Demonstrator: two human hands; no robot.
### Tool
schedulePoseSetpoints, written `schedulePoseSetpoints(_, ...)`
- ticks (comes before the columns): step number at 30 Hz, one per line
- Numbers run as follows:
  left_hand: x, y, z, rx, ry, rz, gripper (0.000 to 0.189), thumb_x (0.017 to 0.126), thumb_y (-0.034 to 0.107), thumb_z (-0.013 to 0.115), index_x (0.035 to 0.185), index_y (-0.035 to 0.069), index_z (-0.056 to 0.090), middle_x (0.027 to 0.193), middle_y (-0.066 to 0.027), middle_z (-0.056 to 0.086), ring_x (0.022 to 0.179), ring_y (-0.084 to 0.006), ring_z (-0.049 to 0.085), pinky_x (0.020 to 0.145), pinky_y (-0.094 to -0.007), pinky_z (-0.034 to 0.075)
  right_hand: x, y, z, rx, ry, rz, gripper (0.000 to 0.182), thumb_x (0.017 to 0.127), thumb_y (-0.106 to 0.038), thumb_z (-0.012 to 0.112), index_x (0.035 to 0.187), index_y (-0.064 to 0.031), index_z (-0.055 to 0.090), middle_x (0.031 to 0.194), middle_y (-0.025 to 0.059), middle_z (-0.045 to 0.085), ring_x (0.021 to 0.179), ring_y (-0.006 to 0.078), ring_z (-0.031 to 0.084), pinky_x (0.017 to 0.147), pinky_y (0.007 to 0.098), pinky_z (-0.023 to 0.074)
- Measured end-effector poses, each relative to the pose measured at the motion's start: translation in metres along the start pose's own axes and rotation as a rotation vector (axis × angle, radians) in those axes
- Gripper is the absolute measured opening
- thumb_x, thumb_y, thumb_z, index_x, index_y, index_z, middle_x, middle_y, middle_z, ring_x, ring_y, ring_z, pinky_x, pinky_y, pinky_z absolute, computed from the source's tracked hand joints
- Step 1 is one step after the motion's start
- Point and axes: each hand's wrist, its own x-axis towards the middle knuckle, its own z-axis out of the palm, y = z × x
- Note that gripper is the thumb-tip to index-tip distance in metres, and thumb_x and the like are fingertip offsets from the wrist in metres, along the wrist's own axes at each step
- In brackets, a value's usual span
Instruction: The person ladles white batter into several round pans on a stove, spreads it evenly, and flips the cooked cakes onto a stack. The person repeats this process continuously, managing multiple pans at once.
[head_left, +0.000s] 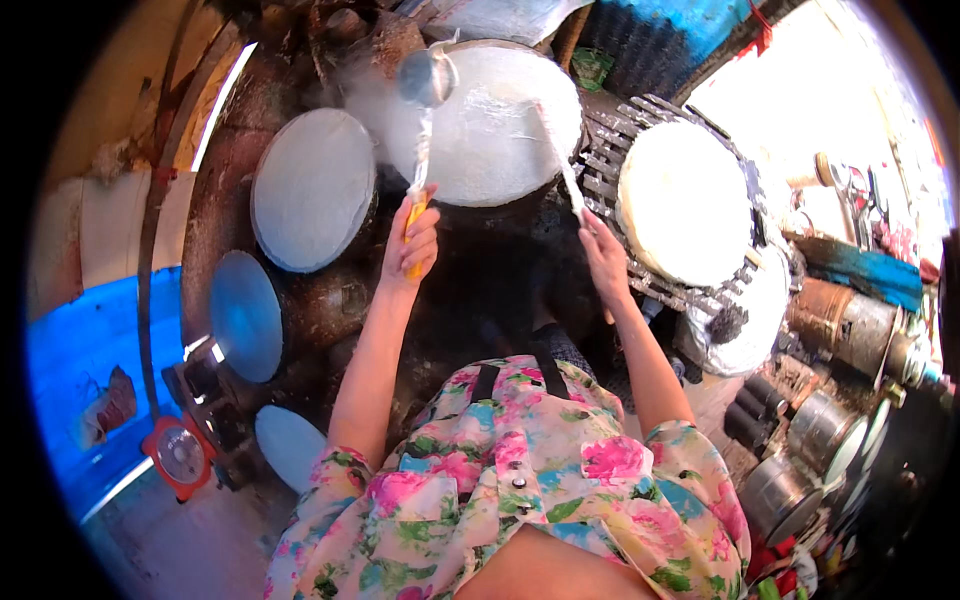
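Note:
My left hand (412, 240) grips the yellow handle of a metal ladle (426, 79). The ladle's bowl is held over the left side of a wide round griddle or pan (484, 150) with a white surface. Between the fingers of my right hand (604, 259) is a long, thin white stick or spatula (564, 161). Its far end reaches over the right part of the same white surface; whether it touches cannot be told. Steam drifts at the left rim, beside the ladle.
Left of the griddle are round pale surfaces, one whitish (315, 191), one bluish (247, 315). A thick round whitish object (686, 202) lies on a dark slatted rack (600, 169) at right. Metal cans (781, 495) stand lower right; a red-framed fan (180, 454) is lower left.

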Motion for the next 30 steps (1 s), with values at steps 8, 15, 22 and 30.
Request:
schedulePoseSetpoints(8, -0.012, -0.022, 0.025, -0.074, -0.079, 0.101, 0.045, 0.103, 0.029, 0.037, 0.142, 0.006, 0.030, 0.068, -0.0039, 0.035, 0.041, -0.0080, 0.035, 0.029, -0.0211, 0.032, 0.095, -0.031, 0.013, -0.163, -0.049, -0.183, 0.037, 0.096, -0.019, 0.055, 0.129, -0.0042, 0.056, 0.126, 0.0111, 0.061, 0.115, 0.0170, 0.056, 0.098, 0.0278, 0.0417)
schedulePoseSetpoints(15, -0.046, -0.065, 0.049, 0.254, 0.374, 0.215, 0.042, 0.103, 0.030, 0.038, 0.138, 0.009, 0.035, 0.064, 0.0017, 0.037, 0.040, -0.0014, 0.030, 0.029, -0.0137, 0.026, 0.102, -0.032, 0.012, -0.386, -0.261, -0.276, 0.038, 0.097, -0.016, 0.053, 0.134, -0.0077, 0.052, 0.117, 0.0101, 0.064, 0.094, 0.0112, 0.060, 0.083, 0.0247, 0.0462)
schedulePoseSetpoints(22, -0.145, -0.130, 0.052, 0.222, 0.457, 0.405, 0.042, 0.103, 0.031, 0.037, 0.140, 0.010, 0.034, 0.063, 0.0014, 0.038, 0.039, -0.0011, 0.029, 0.029, -0.0138, 0.027, 0.088, -0.032, 0.001, -0.148, -0.304, -0.018, 0.039, 0.097, -0.015, 0.052, 0.134, -0.0035, 0.051, 0.120, 0.0102, 0.063, 0.106, 0.0149, 0.058, 0.094, 0.0257, 0.0425)
schedulePoseSetpoints(30, -0.286, -0.222, 0.028, 0.042, 0.455, 0.685, 0.040, 0.104, 0.032, 0.034, 0.138, 0.010, 0.035, 0.064, 0.0000, 0.038, 0.037, -0.0043, 0.033, 0.028, -0.0180, 0.031, 0.031, -0.028, 0.011, 0.003, -0.390, 0.073, 0.039, 0.097, -0.019, 0.054, 0.136, -0.0148, 0.051, 0.061, -0.0105, 0.038, 0.047, 0.0003, 0.032, 0.041, 0.0166, 0.0262)
